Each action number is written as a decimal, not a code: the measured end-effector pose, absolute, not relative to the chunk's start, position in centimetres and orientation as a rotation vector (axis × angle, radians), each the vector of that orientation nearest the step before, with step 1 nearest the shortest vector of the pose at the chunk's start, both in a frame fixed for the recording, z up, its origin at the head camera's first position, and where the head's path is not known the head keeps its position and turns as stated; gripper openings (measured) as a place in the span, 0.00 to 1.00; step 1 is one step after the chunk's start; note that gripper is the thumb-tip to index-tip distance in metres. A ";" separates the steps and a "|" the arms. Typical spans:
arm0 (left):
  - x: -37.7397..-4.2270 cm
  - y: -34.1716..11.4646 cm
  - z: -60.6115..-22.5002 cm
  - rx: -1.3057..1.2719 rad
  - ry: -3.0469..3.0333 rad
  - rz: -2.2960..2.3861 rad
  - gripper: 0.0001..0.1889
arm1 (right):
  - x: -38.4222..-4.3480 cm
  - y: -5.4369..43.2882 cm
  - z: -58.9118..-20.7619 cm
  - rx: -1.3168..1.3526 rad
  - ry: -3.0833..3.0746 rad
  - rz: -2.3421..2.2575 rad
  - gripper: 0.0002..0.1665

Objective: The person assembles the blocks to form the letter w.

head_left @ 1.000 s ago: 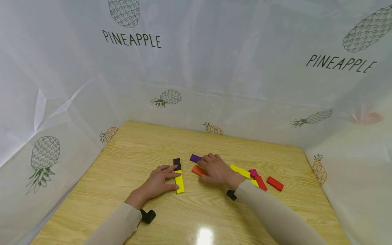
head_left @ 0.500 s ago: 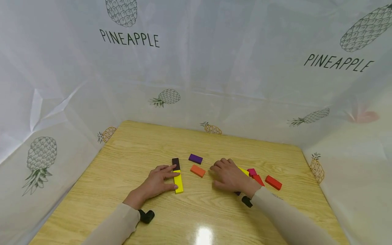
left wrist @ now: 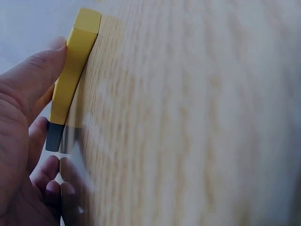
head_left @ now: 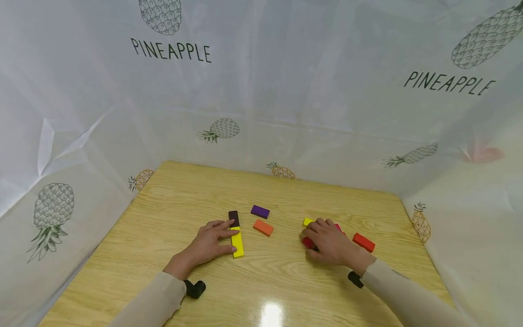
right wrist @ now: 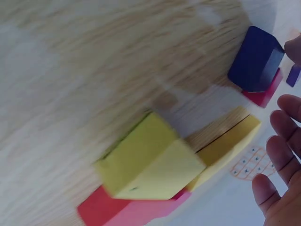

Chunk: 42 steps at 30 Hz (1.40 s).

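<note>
Your right hand is arching over the blocks on the right of the table, and the relation to watch is lying right beneath it: a red block is showing at the hand's left edge, between the bent fingers and the thumb. In the right wrist view a dark blue block is sitting with a corner at your thumb tip, what appears to be that red block peeking out beside it. Your fingers there are spreading loosely apart, but you cannot tell whether they are gripping either block. The red block's long axis is hiding under your hand. Just past your fingers, on the far side, part of a yellow block is showing.

Your left hand is lying well apart from these, fingers fairly straight, thumb touching a long yellow block, a fingertip resting at a black block. Those two are forming one line, end to end, running near to far, black at the far end. An orange block is lying between your hands, nearer the left, its long axis slanting from far left to near right.
</note>
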<state>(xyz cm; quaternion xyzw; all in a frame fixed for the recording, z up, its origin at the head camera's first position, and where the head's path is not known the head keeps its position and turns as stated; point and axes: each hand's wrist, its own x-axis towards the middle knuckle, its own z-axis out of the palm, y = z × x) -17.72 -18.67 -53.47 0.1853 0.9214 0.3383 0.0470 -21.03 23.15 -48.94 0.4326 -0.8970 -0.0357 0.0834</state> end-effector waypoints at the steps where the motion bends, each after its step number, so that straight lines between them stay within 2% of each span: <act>1: -17.7 -18.7 -53.5 0.567 2.812 1.035 0.30 | -21.0 23.4 -49.0 1.285 -2.677 -0.105 0.24; 19: -17.6 -18.7 -53.4 0.542 2.789 1.065 0.31 | -21.0 24.1 -50.1 1.238 -2.629 -0.023 0.15; 26: -17.6 -18.7 -53.5 0.521 2.777 1.070 0.31 | -20.1 21.3 -50.4 1.218 -2.625 0.032 0.15; 42: -17.4 -18.6 -53.2 0.533 2.802 1.054 0.30 | -18.2 14.6 -50.7 1.351 -2.662 0.055 0.17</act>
